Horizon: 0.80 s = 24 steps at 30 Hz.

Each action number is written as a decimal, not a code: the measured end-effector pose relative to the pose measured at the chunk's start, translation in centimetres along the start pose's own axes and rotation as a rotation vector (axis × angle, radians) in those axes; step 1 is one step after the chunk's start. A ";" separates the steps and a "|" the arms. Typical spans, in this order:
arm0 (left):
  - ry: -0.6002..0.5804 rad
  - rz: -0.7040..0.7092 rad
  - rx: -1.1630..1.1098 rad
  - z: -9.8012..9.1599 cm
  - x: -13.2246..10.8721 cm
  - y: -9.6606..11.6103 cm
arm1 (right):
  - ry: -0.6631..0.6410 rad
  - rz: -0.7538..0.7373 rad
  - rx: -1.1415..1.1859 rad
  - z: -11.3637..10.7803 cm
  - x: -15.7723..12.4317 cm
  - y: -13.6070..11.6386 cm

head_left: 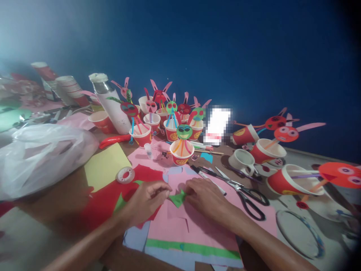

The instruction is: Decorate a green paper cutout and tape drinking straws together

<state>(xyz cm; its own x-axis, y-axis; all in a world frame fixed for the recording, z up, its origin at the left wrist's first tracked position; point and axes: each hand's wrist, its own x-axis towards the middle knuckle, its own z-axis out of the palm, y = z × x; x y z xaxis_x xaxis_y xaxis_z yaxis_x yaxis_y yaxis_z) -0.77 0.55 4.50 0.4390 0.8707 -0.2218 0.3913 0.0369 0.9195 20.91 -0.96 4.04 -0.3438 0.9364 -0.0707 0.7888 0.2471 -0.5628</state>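
Observation:
A small piece of green paper is stretched between my two hands above the pink paper sheet. My left hand pinches its left end between thumb and fingertips. The right end is under the fingers of my right hand, which are bent and closed on it. Red paper with some green scraps lies beside my left hand. To the right of my right hand rest black-handled scissors and a pen. A roll of tape sits on a yellow sheet.
Behind my hands stand several red paper cups with paper-faced straw figures, one cup closest. Tipped cups and a white mug are at right. A plastic bag, a wrapped bottle and stacked cups occupy the left.

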 end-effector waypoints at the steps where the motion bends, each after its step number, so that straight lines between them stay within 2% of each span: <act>1: 0.029 0.011 -0.026 -0.2 0.3 0.1 | 0.005 0.006 0.041 -0.3 0.0 -0.1; 7: 0.214 0.029 -0.221 -0.5 1.8 1.2 | -0.018 0.035 0.378 -0.8 0.2 0.0; 11: 0.192 0.017 -0.318 0.1 2.2 1.9 | 0.004 0.037 0.563 0.0 0.5 0.3; 16: 0.187 0.023 -0.290 0.5 2.7 1.7 | 0.036 0.049 0.711 0.5 0.7 0.4; 20: 0.219 0.064 -0.218 0.2 2.9 0.6 | 0.083 0.065 0.831 -0.4 0.9 0.3; 24: 0.223 0.092 -0.169 -0.1 2.5 -0.3 | 0.223 0.107 0.923 -1.9 1.0 0.5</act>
<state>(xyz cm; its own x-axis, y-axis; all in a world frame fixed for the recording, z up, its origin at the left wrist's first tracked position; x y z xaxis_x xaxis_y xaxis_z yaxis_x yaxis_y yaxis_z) 0.18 2.72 3.73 0.2704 0.9598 -0.0755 0.2096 0.0178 0.9776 21.87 0.59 5.23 -0.1131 0.9921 -0.0544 0.0644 -0.0473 -0.9968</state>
